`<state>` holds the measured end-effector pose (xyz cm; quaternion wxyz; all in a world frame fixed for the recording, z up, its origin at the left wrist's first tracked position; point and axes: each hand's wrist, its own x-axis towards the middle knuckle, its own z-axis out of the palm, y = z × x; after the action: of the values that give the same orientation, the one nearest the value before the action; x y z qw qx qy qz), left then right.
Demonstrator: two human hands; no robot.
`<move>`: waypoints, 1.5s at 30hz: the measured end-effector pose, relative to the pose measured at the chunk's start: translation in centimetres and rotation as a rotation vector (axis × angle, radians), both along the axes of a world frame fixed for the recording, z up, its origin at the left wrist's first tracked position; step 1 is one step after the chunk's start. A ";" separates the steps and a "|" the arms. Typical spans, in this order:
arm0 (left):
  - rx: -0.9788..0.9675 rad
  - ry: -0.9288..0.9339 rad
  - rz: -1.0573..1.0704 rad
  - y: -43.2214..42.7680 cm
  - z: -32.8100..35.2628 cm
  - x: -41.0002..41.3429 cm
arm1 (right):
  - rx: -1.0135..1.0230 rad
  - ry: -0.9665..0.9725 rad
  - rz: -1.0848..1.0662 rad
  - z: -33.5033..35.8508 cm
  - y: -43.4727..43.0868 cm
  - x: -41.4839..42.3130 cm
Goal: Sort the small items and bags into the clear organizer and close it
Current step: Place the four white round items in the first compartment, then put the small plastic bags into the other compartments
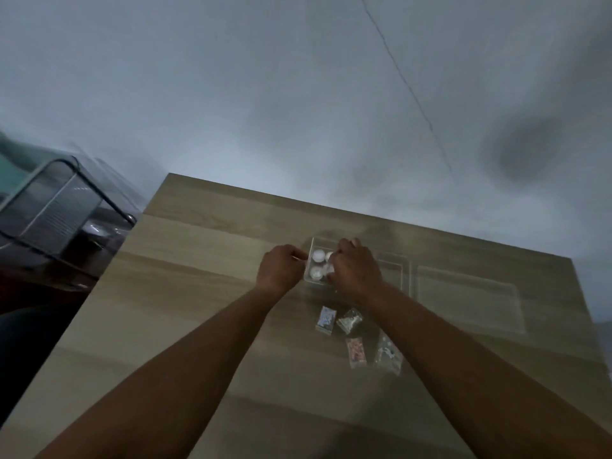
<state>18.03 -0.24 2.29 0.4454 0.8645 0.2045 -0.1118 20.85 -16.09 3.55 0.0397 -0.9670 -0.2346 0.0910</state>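
Head view: the left hand (281, 268) pinched the left wall of the clear organizer (395, 271), apparently to steady it, while the right hand (356, 268) curled closed over its left compartment, seemingly setting a small white item beside the white round items (318, 256) there. Four small bags (356, 336) lay on the table (198, 293) just before the organizer, within easy reach; its lid (470, 298) rested flat to the right, off the box.

A clear organizer (394, 276) sits open at the centre of the frame, its left compartment holding small round white items (318, 255). Its flat clear lid (470, 298) lies just to the right. Below the organizer, toward lower centre, four small clear bags (357, 336) of tiny pieces lie flat, loosely grouped, contents blurred.
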 end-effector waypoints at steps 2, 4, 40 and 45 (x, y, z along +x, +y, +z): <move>-0.145 0.045 0.094 0.1 -0.3 -0.2 | -0.069 -0.014 0.013 -0.4 0.4 0.2; -0.221 0.035 0.168 0.0 -0.5 -0.4 | -0.089 -0.020 0.013 -0.6 0.8 0.3; 0.137 0.058 -0.099 -5.7 -2.1 -9.0 | 0.206 0.287 -0.565 -2.2 -5.6 -13.4; 0.148 0.088 -0.103 -5.3 -1.8 -9.0 | 0.257 0.281 -0.577 -2.9 -5.0 -13.7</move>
<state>9.08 -5.57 0.47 0.3644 0.8987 0.1870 -0.1568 7.16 -21.07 0.61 0.2171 -0.9587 0.0467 0.1779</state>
